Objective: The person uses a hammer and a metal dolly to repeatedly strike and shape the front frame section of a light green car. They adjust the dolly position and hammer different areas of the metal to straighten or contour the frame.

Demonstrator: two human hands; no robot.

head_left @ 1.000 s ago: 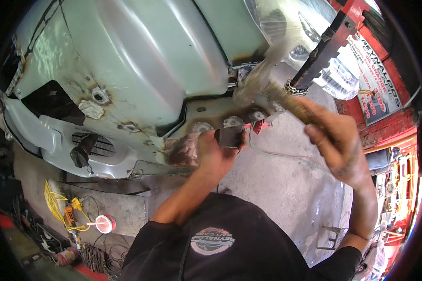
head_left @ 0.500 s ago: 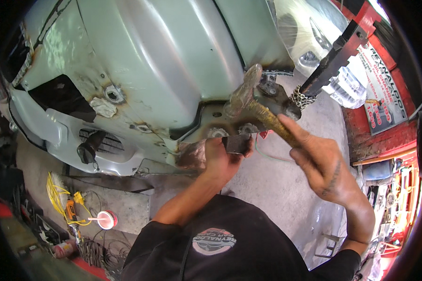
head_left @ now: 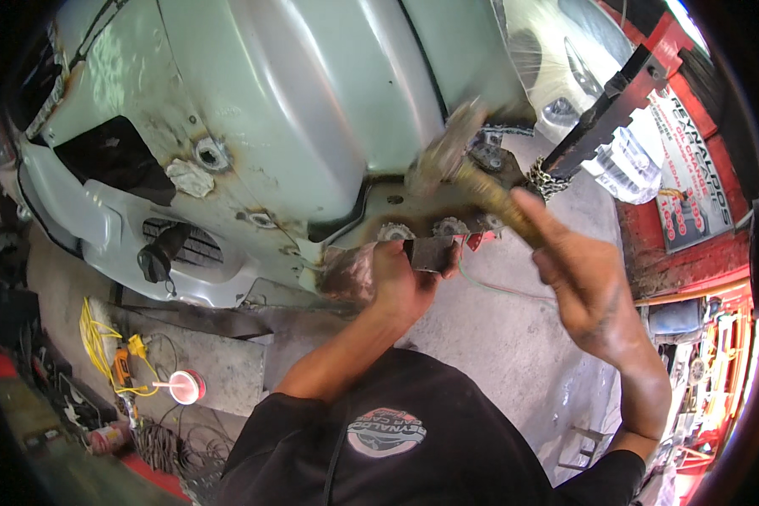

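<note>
My right hand [head_left: 586, 291] is wrapped round the worn wooden handle of a hammer [head_left: 499, 201]. Its metal head, smeared by motion, is raised over the bare metal flange [head_left: 396, 201] of a silver-green vehicle body [head_left: 304, 110]. My left hand [head_left: 399, 291] grips a dark rectangular metal block [head_left: 433, 255] at the flange's near edge, beside a coppery, sanded patch [head_left: 350, 271]. Whether the block touches the flange's underside is hidden. Scorch marks and rough round weld spots run along the edge.
A toothed black metal post [head_left: 603, 110] with a chain [head_left: 546, 181] stands at the right. On the floor at left lie a yellow cord [head_left: 95, 341], an orange power tool [head_left: 122, 367] and a pinkish-white tub [head_left: 187, 386]. A plastic-covered car [head_left: 557, 59] is behind.
The hammer and my right hand have shifted slightly, and the hammer is now blurred. My left hand keeps the block at the same edge. The whole view has shifted a little.
</note>
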